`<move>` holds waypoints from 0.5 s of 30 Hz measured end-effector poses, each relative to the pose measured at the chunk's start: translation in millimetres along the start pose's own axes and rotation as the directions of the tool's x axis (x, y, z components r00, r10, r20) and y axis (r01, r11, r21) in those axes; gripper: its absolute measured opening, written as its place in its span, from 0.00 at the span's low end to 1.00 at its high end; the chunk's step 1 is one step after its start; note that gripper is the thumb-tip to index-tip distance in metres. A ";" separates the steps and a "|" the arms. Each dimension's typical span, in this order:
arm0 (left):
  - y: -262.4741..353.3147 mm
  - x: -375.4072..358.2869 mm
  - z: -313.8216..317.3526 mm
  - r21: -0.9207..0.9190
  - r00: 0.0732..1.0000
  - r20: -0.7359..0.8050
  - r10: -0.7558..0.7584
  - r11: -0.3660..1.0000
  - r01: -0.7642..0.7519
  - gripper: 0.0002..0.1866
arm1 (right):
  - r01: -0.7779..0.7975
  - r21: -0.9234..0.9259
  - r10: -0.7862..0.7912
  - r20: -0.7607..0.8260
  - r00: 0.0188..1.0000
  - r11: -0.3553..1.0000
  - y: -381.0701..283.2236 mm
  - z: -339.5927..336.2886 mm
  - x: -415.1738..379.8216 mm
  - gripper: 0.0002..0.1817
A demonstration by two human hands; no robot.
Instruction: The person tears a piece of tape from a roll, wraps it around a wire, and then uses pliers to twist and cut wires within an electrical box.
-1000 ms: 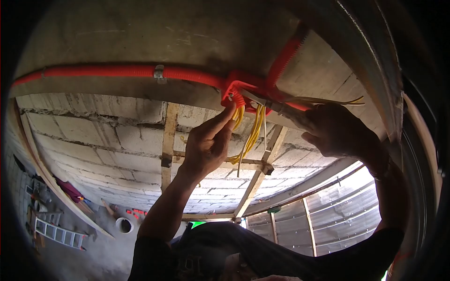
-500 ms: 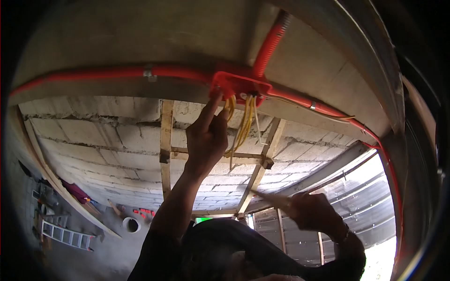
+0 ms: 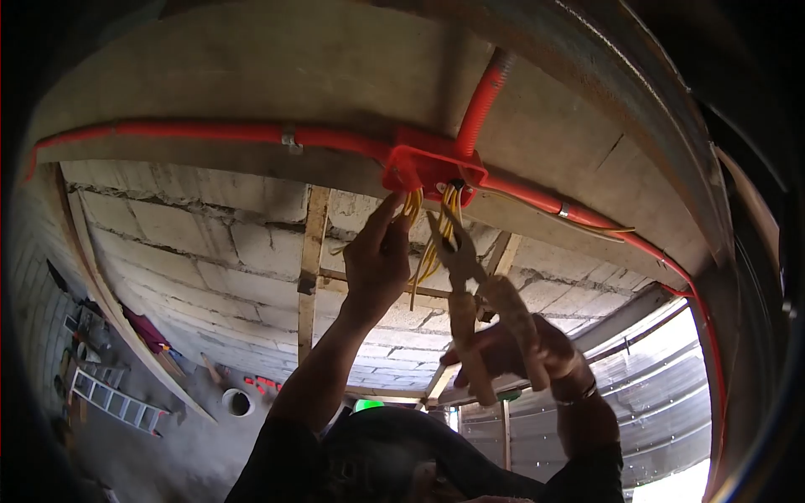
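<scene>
An orange junction box [image 3: 432, 165] is fixed to the concrete ceiling, with orange conduits [image 3: 210, 132] running out of it to several sides. A bundle of yellow wires [image 3: 436, 239] hangs down from the box. My left hand [image 3: 376, 264] is raised and pinches some of these wires just under the box. Lower down, my right hand [image 3: 516, 348] grips the handles of a pair of pliers [image 3: 470, 285]. The plier jaws point up toward the hanging wires, close beside them.
A wooden frame [image 3: 312, 268] stands against the block wall [image 3: 184, 243] behind the wires. Far below on the floor lie a ladder [image 3: 113, 402], a round bucket [image 3: 237, 402] and small scattered items. Corrugated metal sheeting [image 3: 662, 402] is at the lower right.
My right hand came down away from the box, then rose again with the pliers pointing at the wires. My left hand stayed on the wires under the box.
</scene>
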State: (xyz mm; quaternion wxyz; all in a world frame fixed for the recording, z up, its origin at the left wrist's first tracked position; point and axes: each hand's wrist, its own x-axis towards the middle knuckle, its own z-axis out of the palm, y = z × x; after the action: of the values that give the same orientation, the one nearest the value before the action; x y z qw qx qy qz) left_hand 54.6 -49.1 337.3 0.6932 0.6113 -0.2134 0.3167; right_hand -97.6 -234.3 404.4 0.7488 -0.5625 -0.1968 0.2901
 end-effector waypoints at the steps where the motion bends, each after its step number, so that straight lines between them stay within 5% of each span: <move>1: -2.6 0.7 1.7 -0.019 0.999 0.000 0.039 0.999 -0.039 0.18 | -0.032 -0.144 0.019 -0.092 0.996 0.989 -18.1 3.4 3.8 0.37; 3: -7.4 3.5 1.3 0.000 0.987 0.025 0.157 0.988 -0.157 0.21 | -0.146 -0.508 -0.023 -0.312 0.950 0.849 -42.4 14.2 10.0 0.27; 4: -3.1 4.6 -0.3 0.002 0.987 0.025 0.157 0.988 -0.157 0.21 | -0.455 -0.729 0.061 -0.497 0.866 0.512 -67.7 31.9 21.9 0.25; 6: 12.8 5.1 -4.1 -0.029 0.995 0.095 -0.032 0.999 0.035 0.24 | -0.585 -0.801 -0.090 -0.597 0.797 0.127 -82.5 47.9 33.5 0.24; 7: 13.3 4.4 -3.7 -0.031 0.994 0.099 -0.038 0.999 0.041 0.24 | -0.560 -0.828 -0.137 -0.552 0.822 -0.029 -90.0 50.5 40.1 0.21; 8: 12.4 5.3 -2.3 -0.065 0.986 0.131 -0.100 0.992 0.109 0.25 | -0.567 -0.824 -0.138 -0.558 0.818 -0.028 -94.0 45.6 41.7 0.21; 10: 13.1 8.0 -1.6 -0.100 0.972 0.170 -0.159 0.979 0.178 0.27 | -0.436 -0.838 -0.238 -0.373 0.897 -0.328 -100.3 36.9 44.5 0.17; 15: 13.4 10.1 -9.7 -0.113 0.972 0.211 -0.102 0.985 0.128 0.26 | -0.305 -0.811 -0.192 -0.240 0.952 -0.500 -112.1 37.3 53.4 0.15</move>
State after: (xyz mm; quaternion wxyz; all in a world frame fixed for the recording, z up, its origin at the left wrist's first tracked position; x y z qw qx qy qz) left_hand 51.5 -37.0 352.2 0.7220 0.6069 -0.2674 0.1973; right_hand -56.7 -194.4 520.7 -0.1162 -0.9697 -0.2041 -0.0676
